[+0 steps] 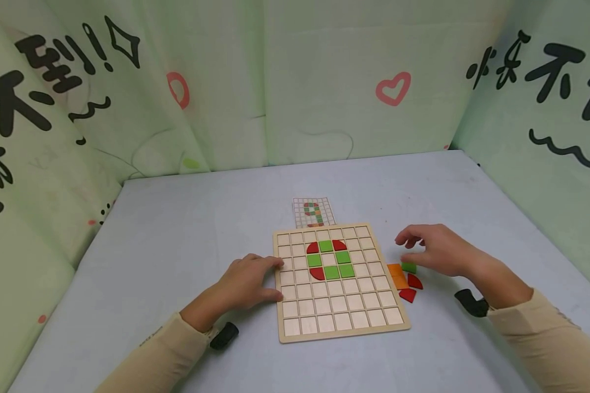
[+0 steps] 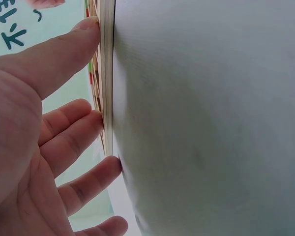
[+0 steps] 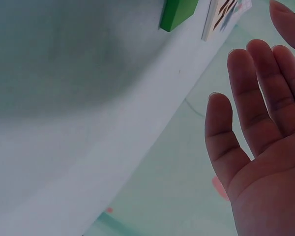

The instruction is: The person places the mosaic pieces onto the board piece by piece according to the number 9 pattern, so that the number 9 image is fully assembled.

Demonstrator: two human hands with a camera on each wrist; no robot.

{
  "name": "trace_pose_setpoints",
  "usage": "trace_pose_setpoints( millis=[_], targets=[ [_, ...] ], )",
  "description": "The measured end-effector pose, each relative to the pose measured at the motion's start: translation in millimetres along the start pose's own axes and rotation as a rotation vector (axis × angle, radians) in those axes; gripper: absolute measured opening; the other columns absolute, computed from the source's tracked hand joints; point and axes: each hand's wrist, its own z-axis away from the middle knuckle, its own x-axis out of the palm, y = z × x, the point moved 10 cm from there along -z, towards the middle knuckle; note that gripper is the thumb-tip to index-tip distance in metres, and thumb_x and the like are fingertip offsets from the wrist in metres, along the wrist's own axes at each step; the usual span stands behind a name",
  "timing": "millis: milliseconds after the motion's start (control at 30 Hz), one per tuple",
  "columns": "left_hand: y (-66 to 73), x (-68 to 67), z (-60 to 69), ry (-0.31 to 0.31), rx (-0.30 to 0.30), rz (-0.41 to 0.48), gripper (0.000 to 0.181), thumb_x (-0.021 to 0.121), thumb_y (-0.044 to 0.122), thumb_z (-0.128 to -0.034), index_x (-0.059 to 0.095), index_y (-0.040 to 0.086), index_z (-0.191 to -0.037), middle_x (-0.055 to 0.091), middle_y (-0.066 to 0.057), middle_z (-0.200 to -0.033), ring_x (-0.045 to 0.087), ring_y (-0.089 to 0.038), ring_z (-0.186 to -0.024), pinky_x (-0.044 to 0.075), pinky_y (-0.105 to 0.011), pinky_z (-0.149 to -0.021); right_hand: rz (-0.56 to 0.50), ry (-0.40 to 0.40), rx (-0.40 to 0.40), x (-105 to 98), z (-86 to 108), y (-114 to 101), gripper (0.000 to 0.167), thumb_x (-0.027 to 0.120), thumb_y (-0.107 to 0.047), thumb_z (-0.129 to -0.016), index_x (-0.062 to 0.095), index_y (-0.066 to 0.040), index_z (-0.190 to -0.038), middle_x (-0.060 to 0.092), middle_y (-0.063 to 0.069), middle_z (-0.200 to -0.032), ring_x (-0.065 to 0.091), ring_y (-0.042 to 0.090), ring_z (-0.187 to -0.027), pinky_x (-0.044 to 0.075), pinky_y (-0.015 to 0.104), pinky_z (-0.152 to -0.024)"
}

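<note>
A square wooden grid board [image 1: 324, 308] lies on the table, with green square tiles [image 1: 326, 246] and red quarter-round tiles [image 1: 317, 273] forming a ring in its upper middle. At the board's left edge, my left hand [image 1: 246, 281] touches the rim with thumb and fingertips, fingers spread; the left wrist view shows the same contact with the board's side [image 2: 107, 73]. My right hand [image 1: 440, 248] hovers over the loose pieces right of the board, its fingers relaxed and holding nothing. Beneath it lie orange tiles [image 1: 398, 276], a green block [image 3: 179, 14] and red quarter-round pieces [image 1: 407, 295].
Behind the board, partly under or against its far edge, lies a small pattern card [image 1: 313, 212] with a coloured figure on a grid. The pale table [image 1: 201, 218] is bordered by printed curtains [image 1: 300, 109] at the back and both sides.
</note>
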Motion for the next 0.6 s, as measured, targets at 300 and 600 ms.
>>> trace_pose_setpoints(
  millis=[300, 600],
  targets=[
    [0.5, -0.6, -0.1, 0.003, 0.003, 0.005, 0.063, 0.085, 0.036, -0.0811, 0.06, 0.015, -0.135, 0.064, -0.002, -0.128, 0.051, -0.03, -0.126, 0.04, -0.051, -0.102, 0.007, -0.024, 0.061, 6, 0.3, 17, 0.03, 0.079, -0.022, -0.085, 0.068, -0.008, -0.11, 0.066, 0.001, -0.1, 0.058, 0.026, -0.096, 0.051, 0.046, -0.083],
    [1.0, -1.0, 0.3, 0.005, 0.003, -0.004, 0.063, 0.085, 0.036, -0.0809, 0.061, 0.015, -0.135, 0.064, -0.003, -0.128, 0.051, -0.03, -0.125, 0.04, -0.051, -0.101, 0.039, -0.059, 0.052, 13, 1.6, 25, 0.032, 0.081, -0.022, -0.083, 0.067, -0.007, -0.108, 0.065, -0.001, -0.099, 0.058, 0.025, -0.094, 0.051, 0.042, -0.079]
  ],
)
